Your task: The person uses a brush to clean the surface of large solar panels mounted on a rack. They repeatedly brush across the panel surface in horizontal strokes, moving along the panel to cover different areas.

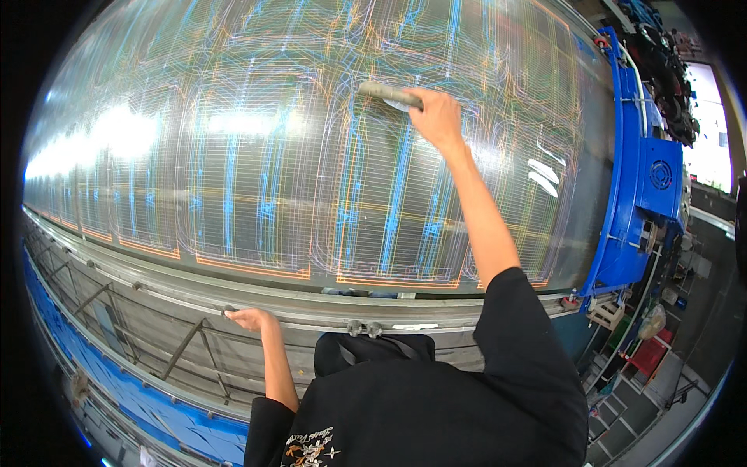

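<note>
My right hand (437, 117) is closed round one end of a short, greyish-olive, rod-shaped tool (381, 92). The tool lies over the long tabletop (595, 167), which is covered with fine orange, yellow, blue and violet lines. A whitish edge shows just under the tool by my fingers; its exact kind I cannot make out. Low on the left, my left hand (257, 319) has its fingers closed at the metal rail (296, 315) along the table's near side. A small dark piece shows at its fingertips, too small to name.
A blue machine carriage (618, 194) with a round fan grille spans the table's right end. White strokes (543, 177) mark the surface near it. Below the rail runs a metal frame (183, 350) with blue sheeting (140, 397). A red container (648, 354) and racks stand at the lower right.
</note>
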A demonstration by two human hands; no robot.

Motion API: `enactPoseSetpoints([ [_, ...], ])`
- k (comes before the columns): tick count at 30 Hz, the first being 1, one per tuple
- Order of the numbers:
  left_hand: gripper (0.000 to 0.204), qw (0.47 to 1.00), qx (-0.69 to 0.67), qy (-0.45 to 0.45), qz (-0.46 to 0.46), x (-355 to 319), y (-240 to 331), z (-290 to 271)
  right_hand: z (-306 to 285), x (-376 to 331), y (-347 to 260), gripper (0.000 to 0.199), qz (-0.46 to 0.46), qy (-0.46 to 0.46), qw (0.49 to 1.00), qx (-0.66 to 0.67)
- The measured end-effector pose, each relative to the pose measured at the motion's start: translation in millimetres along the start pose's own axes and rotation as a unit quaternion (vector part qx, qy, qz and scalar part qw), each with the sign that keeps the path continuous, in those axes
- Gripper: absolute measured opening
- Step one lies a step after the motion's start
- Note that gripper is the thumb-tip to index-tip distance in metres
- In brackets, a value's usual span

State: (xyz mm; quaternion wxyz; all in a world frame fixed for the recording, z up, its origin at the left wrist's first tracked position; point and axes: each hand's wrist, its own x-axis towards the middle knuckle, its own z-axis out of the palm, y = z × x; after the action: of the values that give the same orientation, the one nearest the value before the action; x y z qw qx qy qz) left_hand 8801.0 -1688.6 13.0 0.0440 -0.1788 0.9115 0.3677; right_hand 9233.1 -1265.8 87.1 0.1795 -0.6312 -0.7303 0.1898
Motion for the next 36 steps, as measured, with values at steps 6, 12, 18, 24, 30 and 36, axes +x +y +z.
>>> enactPoseSetpoints([
  [6,0.084,0.998,0.031,-0.004,-0.047,-3,10,6,12,-36,5,0.048,-0.013,0.053,0.997,0.054],
  [12,0.092,1.0,0.0,-0.005,-0.025,1,4,2,26,-174,-36,0.053,-0.087,-0.013,0.994,0.057],
  [18,0.093,0.998,0.042,0.006,-0.047,12,-5,3,-27,-61,6,0.044,0.024,0.046,0.998,0.041],
  [24,0.093,0.996,0.067,-0.003,-0.05,-7,16,4,33,-145,32,0.055,-0.055,0.12,0.991,0.001],
  [30,0.087,0.998,0.05,0.013,-0.019,36,-28,3,14,-185,-5,0.051,-0.041,0.035,0.998,0.029],
  [36,0.087,0.996,0.063,0.001,-0.063,23,-6,7,-26,-16,3,0.045,-0.005,0.066,0.997,0.032],
])
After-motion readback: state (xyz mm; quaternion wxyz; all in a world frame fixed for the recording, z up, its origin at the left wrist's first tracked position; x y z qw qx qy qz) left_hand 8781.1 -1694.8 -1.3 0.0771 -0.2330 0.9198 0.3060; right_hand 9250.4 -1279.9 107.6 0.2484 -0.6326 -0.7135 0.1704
